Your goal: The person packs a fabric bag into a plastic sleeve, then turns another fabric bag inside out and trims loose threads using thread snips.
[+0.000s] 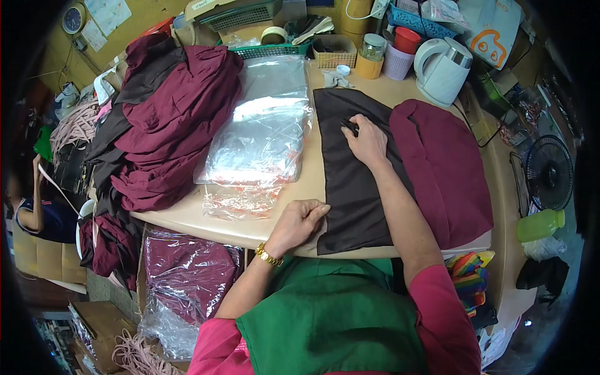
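Observation:
A black cloth piece (350,206) lies flat on the table in front of me. My left hand (302,224) is closed at the cloth's left edge, with thumb and forefinger pinching it near the front corner. Farther back, my right hand (367,144) rests over the same cloth, its fingers curled round a small black tool (350,127) whose kind I cannot make out. To the right of the black cloth, and touching it, is a folded maroon cloth stack (440,178).
Clear plastic bags (259,125) lie left of the black cloth, beside a heap of maroon and black fabric (178,119). An electric kettle (442,72), jars and baskets line the back. Below the table's front edge sits bagged maroon cloth (187,272). Another person (47,215) is at far left.

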The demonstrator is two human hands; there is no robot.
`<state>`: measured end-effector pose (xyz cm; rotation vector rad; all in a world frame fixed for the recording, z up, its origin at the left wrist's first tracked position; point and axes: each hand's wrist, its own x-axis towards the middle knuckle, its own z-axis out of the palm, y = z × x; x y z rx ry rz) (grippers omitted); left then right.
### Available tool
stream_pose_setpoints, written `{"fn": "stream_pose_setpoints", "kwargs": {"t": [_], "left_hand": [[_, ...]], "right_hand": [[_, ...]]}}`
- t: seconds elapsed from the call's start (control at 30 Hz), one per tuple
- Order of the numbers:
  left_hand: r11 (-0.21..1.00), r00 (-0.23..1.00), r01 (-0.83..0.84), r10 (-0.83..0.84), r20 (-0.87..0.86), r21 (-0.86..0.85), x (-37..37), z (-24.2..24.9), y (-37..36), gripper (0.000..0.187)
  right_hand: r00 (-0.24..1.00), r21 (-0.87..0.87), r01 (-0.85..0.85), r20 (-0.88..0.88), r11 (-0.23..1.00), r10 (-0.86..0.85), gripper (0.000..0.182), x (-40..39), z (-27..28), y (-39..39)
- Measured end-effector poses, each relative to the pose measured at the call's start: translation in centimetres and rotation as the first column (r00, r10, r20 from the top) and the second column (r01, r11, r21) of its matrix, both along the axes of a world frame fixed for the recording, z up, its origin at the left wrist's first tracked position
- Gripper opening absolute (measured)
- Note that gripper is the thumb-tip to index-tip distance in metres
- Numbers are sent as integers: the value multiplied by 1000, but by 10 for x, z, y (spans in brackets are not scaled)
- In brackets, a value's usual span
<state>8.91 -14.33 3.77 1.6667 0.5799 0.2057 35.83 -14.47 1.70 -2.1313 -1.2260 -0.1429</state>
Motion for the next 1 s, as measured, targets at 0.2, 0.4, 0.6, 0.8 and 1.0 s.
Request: {"fn": "stream_pose_setpoints", "kwargs": {"t": [0.2,0.4,0.6,0.8,1.0], "left_hand": [[980,977,-133,155,149,-150,-10,-12,5,31],[889,862,-172,344,371,-424,-11,-23,11,26],[823,819,-381,512,258,-421,-10,-39,11,24],[839,982,-190,158,106,510,9,-6,15,27],[980,973,-161,177,150,-119,-9,-16,19,26]], "right_hand": [[979,-8,-120,-167,993,117,31,-9,21,-11],[755,-41,-621,-298,782,584,27,-50,67,-49],[881,-147,-461,-192,875,432,26,-87,71,-81],[886,-3,-345,-330,939,325,31,-96,54,-109],[958,-87,-241,-178,967,223,34,-94,26,-127]]}}
